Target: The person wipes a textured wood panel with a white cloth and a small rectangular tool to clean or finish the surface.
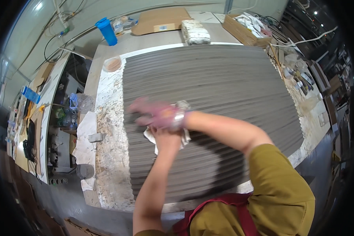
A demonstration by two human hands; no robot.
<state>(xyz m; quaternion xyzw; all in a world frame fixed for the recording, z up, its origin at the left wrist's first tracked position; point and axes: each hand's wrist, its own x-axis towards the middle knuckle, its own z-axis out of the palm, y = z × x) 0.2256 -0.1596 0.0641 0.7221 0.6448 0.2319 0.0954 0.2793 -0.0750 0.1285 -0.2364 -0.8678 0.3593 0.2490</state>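
Note:
A wide grey panel (216,82) with parallel ridges lies on the table before me. Low on its left part, my left hand (167,135) is on a crumpled white rag (150,136), whose edges stick out on both sides of the hand. Its fingers are mostly covered by my right hand (157,114), which crosses over from the right in a pinkish glove with a pale band at the wrist. The gloved fingers point left above the panel, spread and smeared by motion, and I see nothing in them.
Pale residue coats the tabletop (112,169) around the panel. At the back stand a blue cup (106,31), a cardboard sheet (161,19), a stained white block (195,32) and a box of cloths (244,31). A small grey block (95,137) lies left; tools (303,82) lie right.

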